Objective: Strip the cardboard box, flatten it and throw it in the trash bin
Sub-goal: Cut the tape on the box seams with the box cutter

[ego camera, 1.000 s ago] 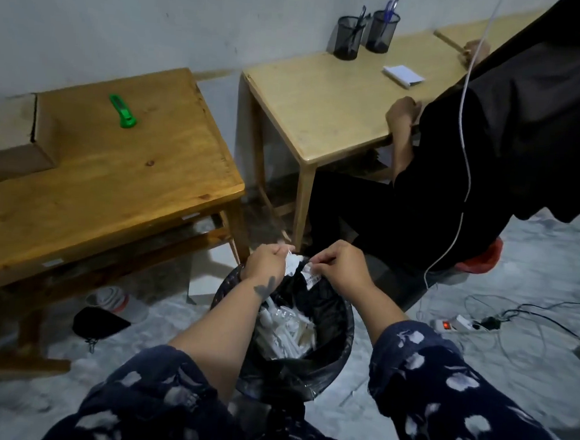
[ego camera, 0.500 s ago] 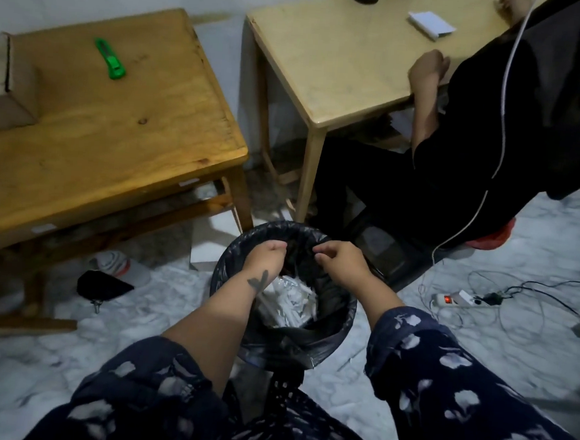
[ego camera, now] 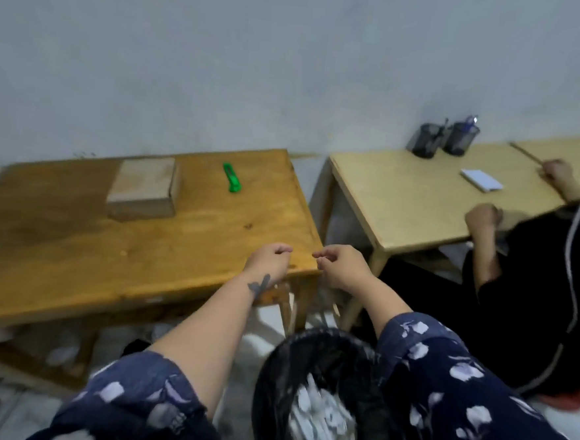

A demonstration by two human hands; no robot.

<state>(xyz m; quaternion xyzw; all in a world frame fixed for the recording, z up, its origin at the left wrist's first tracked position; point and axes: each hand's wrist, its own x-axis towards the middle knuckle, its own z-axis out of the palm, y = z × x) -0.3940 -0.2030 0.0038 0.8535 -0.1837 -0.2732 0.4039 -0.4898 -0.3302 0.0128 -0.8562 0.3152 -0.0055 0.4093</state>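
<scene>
A closed brown cardboard box [ego camera: 145, 187] lies on the darker wooden table [ego camera: 73, 249], towards its back. A green utility knife [ego camera: 231, 178] lies to the right of the box. My left hand [ego camera: 270, 259] and my right hand [ego camera: 342, 266] hover side by side over the table's front right corner, fingers loosely curled, nothing in them. Below them, on the floor, stands the trash bin [ego camera: 281, 367] lined with a black bag, with white scraps [ego camera: 319, 417] inside.
A lighter wooden table [ego camera: 417, 201] stands to the right with two pen cups [ego camera: 443, 139] and a white notepad [ego camera: 482, 180]. A person in black [ego camera: 530, 291] sits there, both hands on the table's edge. Shoes lie under the darker table.
Both hands have risen out of the trash bin to the table corner, empty; the white scraps they held now lie in the bin. My view has tilted up, so the box shows fully.
</scene>
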